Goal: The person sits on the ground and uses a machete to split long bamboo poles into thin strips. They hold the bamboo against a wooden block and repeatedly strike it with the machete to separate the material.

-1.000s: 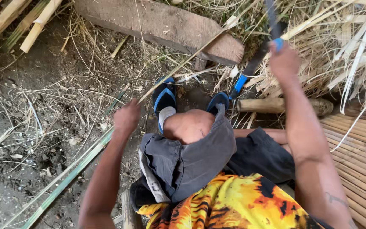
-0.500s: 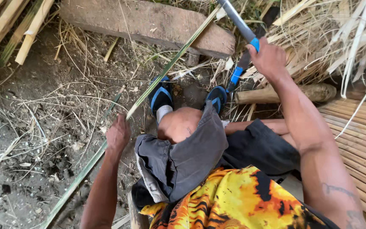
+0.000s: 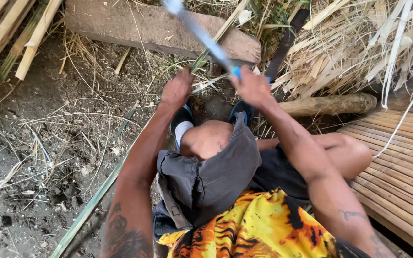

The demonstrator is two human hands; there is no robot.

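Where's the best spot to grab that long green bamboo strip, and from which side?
Grip the long green bamboo strip on its bare middle stretch, lower left of the left hand, probably coming from above with fingers across its width. It lies flat and narrow on the dirt ground, so only the top and edges are open. Its far end sits under the blurred blue-handled blade in the right hand.

Grey shorts (image 3: 206, 181), orange-yellow flame-print shirt (image 3: 254, 229), blue-handled knife (image 3: 201, 36)
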